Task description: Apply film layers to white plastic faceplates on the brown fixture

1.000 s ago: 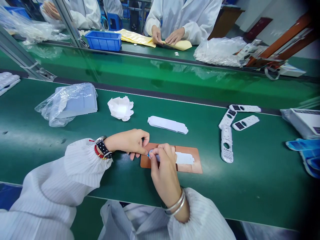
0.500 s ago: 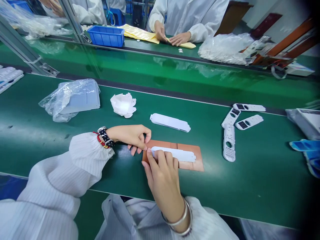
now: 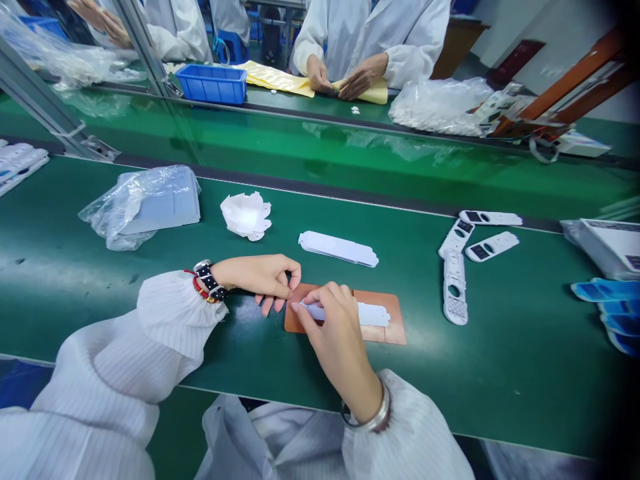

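Observation:
A copper-coloured sheet (image 3: pixel 397 319) lies on the green work surface, with a white elongated piece (image 3: pixel 374 315) on top of it. My left hand (image 3: pixel 270 279) is at the sheet's left end, thumb and index finger pinched at its edge; whatever is between them is too small to make out. My right hand (image 3: pixel 333 320) arches over the left part of the white piece, its thumb and index finger bent close together near that piece's left end. Its fingers cover part of the piece. Behind the sheet rests a stack of similar white pieces (image 3: pixel 339 249).
Beyond are a crumpled white form (image 3: pixel 247 215) and a bagged stack of sheets (image 3: pixel 165 200). Several white panels (image 3: pixel 455 287) lie to the right, near blue pieces (image 3: pixel 600 291). Across the bench, a person's hands (image 3: pixel 360 77) handle yellow material beside a blue bin (image 3: pixel 213 84).
My right hand has lifted and turned, its fingers drawing up from the white piece. My left hand stays at the sheet's edge. The view has shifted slightly.

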Motion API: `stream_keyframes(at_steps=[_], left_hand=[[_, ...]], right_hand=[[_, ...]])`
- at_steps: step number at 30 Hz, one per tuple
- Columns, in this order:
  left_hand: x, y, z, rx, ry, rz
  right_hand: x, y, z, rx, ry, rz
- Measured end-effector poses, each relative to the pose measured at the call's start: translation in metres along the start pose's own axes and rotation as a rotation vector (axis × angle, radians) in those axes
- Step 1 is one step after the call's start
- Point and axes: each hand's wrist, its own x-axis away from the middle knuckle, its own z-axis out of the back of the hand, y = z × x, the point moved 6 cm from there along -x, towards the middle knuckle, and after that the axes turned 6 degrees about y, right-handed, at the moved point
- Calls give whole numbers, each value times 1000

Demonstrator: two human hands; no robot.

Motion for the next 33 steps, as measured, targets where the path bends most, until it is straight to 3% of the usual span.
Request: stream_keyframes(at_steps=[18, 22, 28, 33], left_hand=[[-1, 0, -1, -76, 148, 50], [-1, 2, -2, -27, 89, 20], [-3, -2, -3, -23, 172, 75], [-3, -3, -6, 3, 160, 76]], right_hand=[[4, 1, 2, -190, -52, -30], [5, 1, 4, -190, -27, -36], [5, 2, 6, -161, -14, -33], [4, 11, 14, -80, -5, -35]])
